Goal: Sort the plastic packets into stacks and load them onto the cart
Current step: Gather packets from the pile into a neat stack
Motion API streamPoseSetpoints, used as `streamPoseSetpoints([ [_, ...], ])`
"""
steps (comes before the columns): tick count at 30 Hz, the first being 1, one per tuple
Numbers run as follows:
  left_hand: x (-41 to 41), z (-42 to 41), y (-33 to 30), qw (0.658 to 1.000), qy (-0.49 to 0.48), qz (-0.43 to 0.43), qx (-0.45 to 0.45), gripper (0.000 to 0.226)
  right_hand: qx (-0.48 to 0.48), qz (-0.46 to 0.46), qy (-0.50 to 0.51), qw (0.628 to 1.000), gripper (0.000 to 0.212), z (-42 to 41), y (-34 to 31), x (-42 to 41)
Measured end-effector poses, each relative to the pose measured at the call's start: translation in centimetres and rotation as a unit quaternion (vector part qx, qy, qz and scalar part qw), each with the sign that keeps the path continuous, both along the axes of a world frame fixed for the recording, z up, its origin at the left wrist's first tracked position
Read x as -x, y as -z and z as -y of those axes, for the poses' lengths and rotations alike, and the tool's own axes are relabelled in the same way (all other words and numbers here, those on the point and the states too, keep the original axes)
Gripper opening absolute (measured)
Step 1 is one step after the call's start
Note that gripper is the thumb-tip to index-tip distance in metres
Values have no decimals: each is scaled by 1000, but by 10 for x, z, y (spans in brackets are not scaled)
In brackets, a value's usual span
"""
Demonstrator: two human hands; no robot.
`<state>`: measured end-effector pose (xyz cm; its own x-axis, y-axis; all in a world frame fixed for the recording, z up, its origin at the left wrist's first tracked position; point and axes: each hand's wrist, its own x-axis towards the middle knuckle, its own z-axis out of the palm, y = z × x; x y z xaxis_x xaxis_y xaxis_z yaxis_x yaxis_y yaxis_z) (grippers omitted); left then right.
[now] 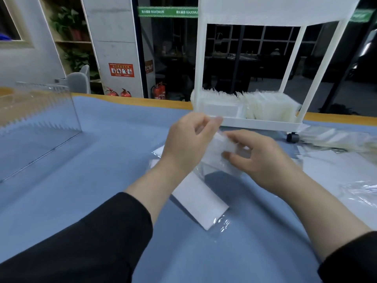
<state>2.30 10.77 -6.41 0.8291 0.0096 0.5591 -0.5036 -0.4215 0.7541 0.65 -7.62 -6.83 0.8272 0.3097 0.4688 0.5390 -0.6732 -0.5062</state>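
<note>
Packet pinched btwn left grip & right grip.

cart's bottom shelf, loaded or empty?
Loaded: white packets stand in rows on the cart's bottom shelf, filling most of it.

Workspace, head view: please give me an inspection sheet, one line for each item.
Surface: table with blue cover, wooden far edge.
Job's things: small packet held between both hands; white packet in clear wrap lying beneath; white cart on the table, its bottom shelf holding stacked packets.
Clutter: clear acrylic stand at left; loose plastic bags at right.
Grippers: left hand and right hand both pinch the small packet.
Cables: nothing seen.
Surroundings: fire extinguishers, shelf plants, dark windows.
</note>
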Motion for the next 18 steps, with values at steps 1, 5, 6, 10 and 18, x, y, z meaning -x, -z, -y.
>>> streamPoseSetpoints([
  [1, -5, 0, 9, 1000, 2, -29, 9, 46, -3, -24, 9, 1000, 36, 2, 2, -3],
  [5, -15, -9, 20, 993, 39, -94, 66, 64, -12, -106, 56, 993, 25, 12, 7, -14],
  [6, -14, -10, 19, 990, 42, -105, 81, 64, -9, -112, 61, 992, 25, 14, 8, -15],
  [10, -6, -7, 13, 990, 64, -90, 93, 50, -54, -97, 34, 993, 18, 15, 6, -14],
  [18, 4, -5, 4, 965, 21, -162, 205, 66, -11, -62, 6, 998, 46, 17, 3, -7],
])
